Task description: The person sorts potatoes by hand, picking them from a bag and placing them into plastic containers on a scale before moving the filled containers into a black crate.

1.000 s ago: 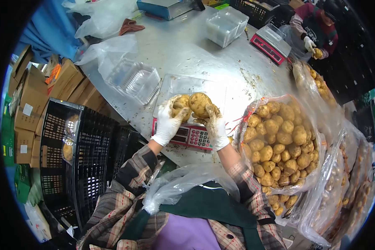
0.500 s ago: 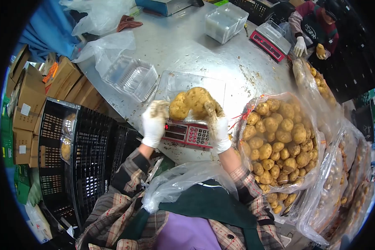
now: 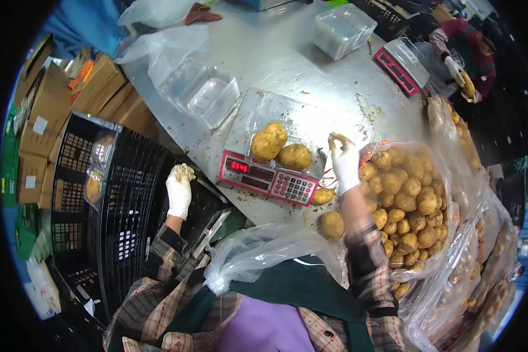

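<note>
Two potatoes, a larger one (image 3: pixel 268 141) and a smaller one (image 3: pixel 295 156), rest in a clear plastic tray on the red digital scale (image 3: pixel 268 178), whose display shows lit red digits. My left hand (image 3: pixel 180 190), in a white glove with soiled fingertips, is held left of the scale, fingers curled and nothing visible in them. To the scale's right, my gloved right hand (image 3: pixel 345 161) is raised beside the big clear bag of potatoes (image 3: pixel 413 205), fingers apart and holding nothing. Below it, loose potatoes (image 3: pixel 331 224) lie near the table edge.
Clear empty trays (image 3: pixel 202 94) lie at the table's left, with stacked trays (image 3: pixel 344 29) at the back. A second scale (image 3: pixel 400 66) stands near a co-worker holding a potato (image 3: pixel 467 85). Black crates (image 3: pixel 126 205) and cardboard boxes (image 3: pixel 44 114) are at left.
Both hands have come away from the potatoes at the scale, the left moving left and down, the right moving right. The potatoes now sit on the scale. My view has shifted slightly.
</note>
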`<action>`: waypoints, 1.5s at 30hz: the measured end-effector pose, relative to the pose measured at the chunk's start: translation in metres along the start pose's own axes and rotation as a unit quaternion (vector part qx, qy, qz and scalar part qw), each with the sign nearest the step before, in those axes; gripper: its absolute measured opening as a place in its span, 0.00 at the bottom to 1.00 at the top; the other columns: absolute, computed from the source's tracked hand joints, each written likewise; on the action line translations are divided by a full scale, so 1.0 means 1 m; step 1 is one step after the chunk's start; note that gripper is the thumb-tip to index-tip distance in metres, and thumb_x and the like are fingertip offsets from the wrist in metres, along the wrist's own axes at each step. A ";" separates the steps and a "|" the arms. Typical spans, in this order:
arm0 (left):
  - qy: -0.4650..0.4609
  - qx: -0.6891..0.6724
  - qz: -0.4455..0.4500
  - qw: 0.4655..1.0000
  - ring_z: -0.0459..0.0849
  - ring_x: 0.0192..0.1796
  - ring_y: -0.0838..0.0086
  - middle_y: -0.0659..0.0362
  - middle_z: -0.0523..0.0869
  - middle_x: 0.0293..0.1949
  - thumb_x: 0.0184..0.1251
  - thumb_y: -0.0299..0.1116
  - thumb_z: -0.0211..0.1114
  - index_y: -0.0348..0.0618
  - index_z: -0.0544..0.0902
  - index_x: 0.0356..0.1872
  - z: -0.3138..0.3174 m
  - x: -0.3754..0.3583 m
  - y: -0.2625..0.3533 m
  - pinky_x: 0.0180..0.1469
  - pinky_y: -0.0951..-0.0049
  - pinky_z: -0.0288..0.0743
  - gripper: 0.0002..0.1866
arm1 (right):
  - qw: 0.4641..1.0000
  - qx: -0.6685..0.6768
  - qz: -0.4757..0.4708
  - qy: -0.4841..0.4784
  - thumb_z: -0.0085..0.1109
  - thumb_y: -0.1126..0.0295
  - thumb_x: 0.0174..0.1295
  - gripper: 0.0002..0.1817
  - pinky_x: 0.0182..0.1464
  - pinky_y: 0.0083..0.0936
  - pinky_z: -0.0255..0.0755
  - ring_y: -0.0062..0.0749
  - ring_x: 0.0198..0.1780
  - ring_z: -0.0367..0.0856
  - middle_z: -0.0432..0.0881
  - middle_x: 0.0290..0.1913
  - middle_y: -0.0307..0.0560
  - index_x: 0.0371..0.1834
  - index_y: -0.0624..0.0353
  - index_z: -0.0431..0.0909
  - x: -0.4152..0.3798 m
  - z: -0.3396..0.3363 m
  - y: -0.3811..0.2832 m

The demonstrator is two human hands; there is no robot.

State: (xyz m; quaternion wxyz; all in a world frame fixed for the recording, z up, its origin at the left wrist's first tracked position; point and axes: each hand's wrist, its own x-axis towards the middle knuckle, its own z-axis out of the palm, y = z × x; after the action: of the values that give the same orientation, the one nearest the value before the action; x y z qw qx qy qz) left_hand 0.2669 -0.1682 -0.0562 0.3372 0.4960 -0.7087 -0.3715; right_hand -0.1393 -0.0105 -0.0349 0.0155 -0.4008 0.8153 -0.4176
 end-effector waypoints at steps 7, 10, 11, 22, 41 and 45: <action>0.197 0.200 0.215 0.935 0.78 0.38 0.67 0.56 0.81 0.36 0.64 0.23 0.56 0.36 0.81 0.38 0.002 0.017 0.066 0.43 0.69 0.72 0.06 | 0.925 0.264 0.238 -0.134 0.56 0.66 0.66 0.20 0.54 0.29 0.73 0.39 0.53 0.79 0.80 0.51 0.56 0.56 0.70 0.73 0.062 0.029 -0.011; 0.015 -0.124 0.025 0.992 0.80 0.34 0.71 0.56 0.83 0.37 0.72 0.37 0.55 0.38 0.80 0.43 0.027 0.024 0.056 0.39 0.73 0.73 0.12 | 0.863 0.443 0.234 -0.074 0.52 0.68 0.68 0.20 0.55 0.30 0.74 0.41 0.54 0.79 0.79 0.53 0.54 0.60 0.68 0.68 0.065 0.052 0.000; -0.028 -0.241 -0.019 0.970 0.81 0.33 0.72 0.54 0.83 0.39 0.74 0.42 0.52 0.38 0.78 0.48 0.045 0.025 0.057 0.38 0.75 0.75 0.17 | 0.843 0.491 0.216 -0.038 0.50 0.68 0.69 0.20 0.55 0.31 0.74 0.42 0.55 0.79 0.78 0.53 0.54 0.61 0.68 0.67 0.066 0.056 -0.002; -0.287 -0.345 -0.229 0.864 0.85 0.41 0.60 0.48 0.81 0.41 0.72 0.37 0.56 0.33 0.74 0.46 0.094 0.024 0.084 0.45 0.63 0.83 0.15 | 0.911 0.294 0.210 -0.199 0.59 0.78 0.61 0.13 0.43 0.20 0.77 0.26 0.43 0.82 0.82 0.43 0.48 0.48 0.71 0.75 -0.049 -0.018 -0.025; -0.058 -0.744 -0.005 0.666 0.72 0.62 0.67 0.59 0.73 0.57 0.68 0.36 0.62 0.47 0.68 0.59 -0.073 -0.010 0.212 0.66 0.55 0.68 0.22 | 0.761 0.539 0.000 -0.361 0.64 0.84 0.54 0.15 0.44 0.23 0.78 0.27 0.42 0.79 0.77 0.37 0.44 0.39 0.60 0.68 -0.020 -0.036 -0.263; 0.088 -0.644 0.049 0.758 0.74 0.59 0.66 0.57 0.77 0.55 0.67 0.40 0.62 0.45 0.69 0.62 -0.137 -0.022 0.223 0.62 0.53 0.70 0.24 | 0.748 0.385 -0.281 -0.462 0.63 0.80 0.57 0.20 0.55 0.24 0.71 0.27 0.49 0.78 0.81 0.45 0.45 0.53 0.61 0.72 -0.029 -0.009 -0.305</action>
State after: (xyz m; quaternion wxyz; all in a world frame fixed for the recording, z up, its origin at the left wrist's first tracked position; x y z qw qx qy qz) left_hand 0.2884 -0.1217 0.2017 0.6560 0.1571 -0.2926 -0.6778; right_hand 0.0722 -0.0856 0.1737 0.4254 -0.7159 0.3287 -0.4456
